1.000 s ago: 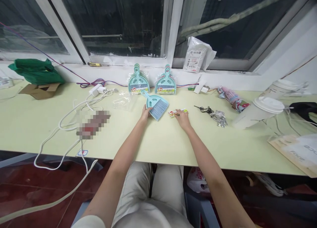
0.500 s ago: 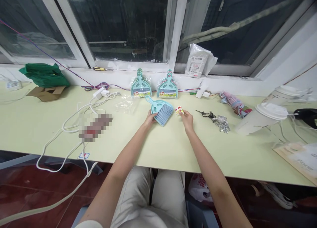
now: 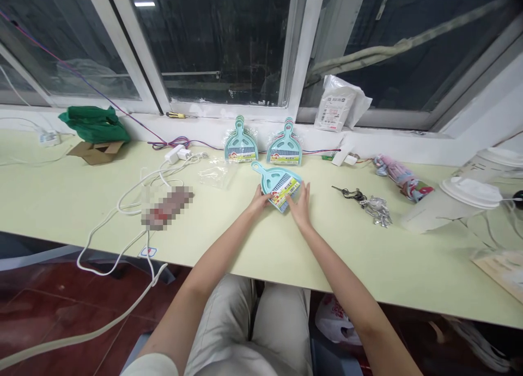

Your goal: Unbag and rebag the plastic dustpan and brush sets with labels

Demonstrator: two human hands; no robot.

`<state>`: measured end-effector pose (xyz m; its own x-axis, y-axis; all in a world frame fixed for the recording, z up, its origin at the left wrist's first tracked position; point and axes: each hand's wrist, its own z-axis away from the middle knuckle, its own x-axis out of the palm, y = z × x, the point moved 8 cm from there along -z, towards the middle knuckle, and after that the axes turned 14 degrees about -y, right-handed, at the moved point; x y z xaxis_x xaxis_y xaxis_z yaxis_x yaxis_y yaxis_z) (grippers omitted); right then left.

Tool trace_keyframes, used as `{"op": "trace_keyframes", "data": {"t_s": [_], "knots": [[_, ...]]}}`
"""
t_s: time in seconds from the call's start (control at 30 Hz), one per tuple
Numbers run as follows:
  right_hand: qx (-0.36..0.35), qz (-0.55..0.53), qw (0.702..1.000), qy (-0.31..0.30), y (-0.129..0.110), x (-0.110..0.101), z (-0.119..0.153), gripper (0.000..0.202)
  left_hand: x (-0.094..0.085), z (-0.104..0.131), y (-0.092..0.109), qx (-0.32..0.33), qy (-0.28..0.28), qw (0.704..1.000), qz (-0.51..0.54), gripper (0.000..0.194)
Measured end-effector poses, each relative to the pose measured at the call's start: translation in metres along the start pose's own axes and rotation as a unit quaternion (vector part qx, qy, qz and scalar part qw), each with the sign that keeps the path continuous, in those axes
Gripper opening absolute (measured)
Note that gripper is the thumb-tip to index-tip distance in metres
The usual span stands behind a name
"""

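My left hand [image 3: 259, 199] grips the lower left edge of a mint-green dustpan [image 3: 269, 175] with a blue-grey brush [image 3: 281, 207] nested in it. A yellow-green printed label [image 3: 286, 190] lies across the bristles. My right hand [image 3: 301, 206] is at the right side, its thumb on the label and its fingers by the pan's edge. Behind stand two plastic-wrapped stacks of similar dustpans, a left stack [image 3: 241, 141] and a right stack [image 3: 285, 143], upright against the sill.
A clear plastic bag [image 3: 216, 174], white cables [image 3: 122, 201] and a blurred object [image 3: 167, 207] are to the left. Keys [image 3: 376, 210], a folded umbrella [image 3: 402, 177] and lidded cups [image 3: 449, 204] stand or lie to the right. A green bag [image 3: 95, 124] is at the far left.
My right hand has moved left to the dustpan, bringing the label from beside it onto the brush bristles. The whole view has shifted slightly.
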<state>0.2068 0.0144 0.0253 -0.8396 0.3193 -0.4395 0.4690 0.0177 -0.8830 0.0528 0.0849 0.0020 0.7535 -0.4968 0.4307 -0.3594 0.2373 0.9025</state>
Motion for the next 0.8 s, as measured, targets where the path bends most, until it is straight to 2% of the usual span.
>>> {"op": "trace_keyframes", "data": {"t_s": [0.07, 0.13, 0.2, 0.27, 0.3, 0.33, 0.37, 0.4, 0.47, 0.5, 0.53, 0.57, 0.63, 0.67, 0.73, 0.8], "knots": [[0.037, -0.155, 0.987, 0.002, 0.017, -0.004, -0.006, 0.085, 0.001, -0.001, -0.002, 0.006, -0.008, 1.000, -0.002, 0.061], [0.075, -0.282, 0.955, -0.056, 0.030, 0.004, -0.011, 0.072, 0.005, -0.001, -0.003, 0.012, -0.031, 0.999, -0.013, 0.064], [0.096, -0.352, 0.926, -0.100, 0.037, 0.009, -0.014, 0.051, 0.012, -0.001, -0.001, 0.015, -0.065, 0.997, -0.042, 0.064], [0.100, -0.384, 0.913, -0.096, 0.041, 0.004, -0.016, 0.040, 0.016, 0.001, 0.007, 0.014, -0.096, 0.989, -0.110, 0.054], [0.096, -0.394, 0.910, -0.088, 0.043, 0.001, -0.017, 0.038, 0.013, 0.002, 0.016, 0.023, -0.093, 0.982, -0.163, 0.045], [0.089, -0.401, 0.908, -0.083, 0.043, -0.002, -0.017, 0.038, 0.004, 0.005, 0.030, 0.042, -0.066, 0.971, -0.226, 0.036], [0.083, -0.405, 0.907, -0.079, 0.044, -0.005, -0.017, 0.038, -0.009, 0.009, 0.047, 0.068, -0.014, 0.953, -0.293, 0.028], [0.079, -0.408, 0.907, -0.074, 0.044, -0.008, -0.017, 0.039, -0.025, 0.016, 0.066, 0.099, 0.060, 0.926, -0.360, 0.024], [0.078, -0.408, 0.907, -0.066, 0.046, -0.012, -0.017, 0.040, -0.062, 0.037, 0.104, 0.147, 0.224, 0.849, -0.456, 0.032], [0.079, -0.408, 0.907, -0.065, 0.047, -0.013, -0.016, 0.040, -0.079, 0.046, 0.116, 0.150, 0.281, 0.817, -0.481, 0.039], [0.078, -0.410, 0.906, -0.066, 0.047, -0.013, -0.016, 0.040, -0.096, 0.052, 0.123, 0.133, 0.317, 0.799, -0.493, 0.044], [0.075, -0.413, 0.905, -0.070, 0.047, -0.013, -0.016, 0.041, -0.113, 0.054, 0.125, 0.094, 0.337, 0.797, -0.492, 0.048], [0.064, -0.419, 0.902, -0.078, 0.046, -0.012, -0.016, 0.041, -0.136, 0.052, 0.117, 0.002, 0.335, 0.813, -0.477, 0.046], [0.060, -0.421, 0.901, -0.080, 0.045, -0.011, -0.016, 0.041, -0.140, 0.049, 0.111, -0.034, 0.320, 0.818, -0.476, 0.042], [0.058, -0.421, 0.901, -0.083, 0.044, -0.011, -0.016, 0.041, -0.133, 0.042, 0.101, -0.072, 0.277, 0.815, -0.504, 0.032], [0.061, -0.417, 0.903, -0.082, 0.044, -0.011, -0.015, 0.040, -0.111, 0.032, 0.090, -0.086, 0.215, 0.803, -0.549, 0.029]]}}
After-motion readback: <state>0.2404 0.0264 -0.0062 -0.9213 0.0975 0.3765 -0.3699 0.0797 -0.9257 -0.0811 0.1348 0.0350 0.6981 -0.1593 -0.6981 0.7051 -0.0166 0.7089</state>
